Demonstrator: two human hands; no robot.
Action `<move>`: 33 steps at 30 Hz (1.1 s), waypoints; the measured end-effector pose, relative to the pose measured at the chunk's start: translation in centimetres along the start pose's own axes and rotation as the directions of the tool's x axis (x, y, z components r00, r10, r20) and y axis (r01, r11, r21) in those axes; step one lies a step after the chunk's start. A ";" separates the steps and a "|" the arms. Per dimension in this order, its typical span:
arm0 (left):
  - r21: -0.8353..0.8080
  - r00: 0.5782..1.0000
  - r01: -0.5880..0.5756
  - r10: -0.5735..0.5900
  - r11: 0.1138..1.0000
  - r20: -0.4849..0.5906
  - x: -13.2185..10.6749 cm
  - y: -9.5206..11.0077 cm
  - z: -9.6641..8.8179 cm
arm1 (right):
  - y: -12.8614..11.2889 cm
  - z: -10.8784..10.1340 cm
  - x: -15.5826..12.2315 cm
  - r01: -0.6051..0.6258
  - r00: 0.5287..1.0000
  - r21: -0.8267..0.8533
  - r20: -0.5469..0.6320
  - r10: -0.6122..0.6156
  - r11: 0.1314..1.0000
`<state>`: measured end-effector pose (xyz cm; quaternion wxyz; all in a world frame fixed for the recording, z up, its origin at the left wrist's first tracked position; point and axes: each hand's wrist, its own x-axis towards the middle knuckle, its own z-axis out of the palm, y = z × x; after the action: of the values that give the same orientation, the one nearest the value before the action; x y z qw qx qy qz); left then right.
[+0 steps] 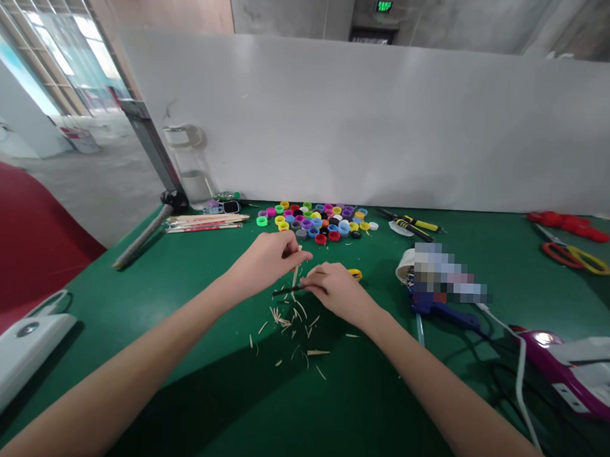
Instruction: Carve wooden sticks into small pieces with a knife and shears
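"Wooden stick (295,276): where is it, and how are the hands?"

"Nearly upright between them, pinched near its top by the left hand (261,263). The right hand (340,293) pinches a dark blade (285,291) across its lower part (probably a knife; blur hides the type)."

"What might go wrong?"

"Pressed too hard, the blade could skid into the left hand."

"Room?"

"Shavings (282,320) lie below, caps (317,223) crowd beyond, a glue gun (425,302) sits right; open desk (147,290) runs left to its edge."
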<state>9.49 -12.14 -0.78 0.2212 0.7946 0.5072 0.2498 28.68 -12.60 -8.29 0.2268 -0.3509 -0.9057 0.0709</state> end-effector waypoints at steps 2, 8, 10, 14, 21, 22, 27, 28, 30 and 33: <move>0.032 1.000 -0.017 0.018 0.999 -0.019 -0.1 0.3 0.1 | 0.1 0.3 0.1 0.006 1.000 -0.014 -0.006 -0.006 1.000; 0.033 0.999 -0.014 0.015 0.999 -0.029 0.2 0.0 0.1 | 0.1 0.2 -0.1 0.018 1.000 0.012 0.010 -0.018 1.000; 0.012 1.000 0.013 -0.012 1.000 -0.028 0.4 -0.5 0.0 | -0.1 0.1 -0.2 0.008 1.000 0.023 -0.019 -0.007 1.000; -0.035 0.999 0.037 -0.038 0.999 -0.017 0.9 -1.3 -0.1 | -0.4 -0.2 -0.1 -0.029 0.996 0.052 -0.088 0.034 0.998; -0.036 1.000 0.006 -0.007 0.999 -0.020 1.0 -1.2 -0.1 | 0.2 -0.4 1.0 -0.032 0.999 0.110 -0.024 0.035 0.993; -0.037 1.000 0.001 -0.002 0.999 -0.018 1.0 -1.1 -0.1 | 0.2 -0.3 1.0 -0.026 1.000 0.103 -0.010 0.027 0.994; -0.002 0.999 -0.027 0.027 1.000 -0.019 0.9 -0.4 0.4 | 0.3 0.5 0.7 0.023 0.998 0.021 0.050 -0.024 1.000; 0.013 0.999 -0.031 0.032 0.999 -0.028 0.9 -0.4 0.5 | 0.3 0.6 0.7 0.022 0.999 0.021 0.048 -0.023 1.000; 0.024 0.999 -0.033 0.034 0.999 -0.030 1.0 -0.4 0.6 | 0.2 0.7 0.6 0.018 0.998 0.030 0.052 -0.020 0.999; 0.009 0.999 -0.019 0.020 1.000 -0.032 1.2 -0.8 0.5 | 0.0 0.4 0.4 0.030 0.998 0.018 0.060 -0.031 0.999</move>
<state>9.68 -10.75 -1.49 0.2072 0.7963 0.5039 0.2627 28.23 -12.31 -8.54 0.2034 -0.3329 -0.9167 0.0857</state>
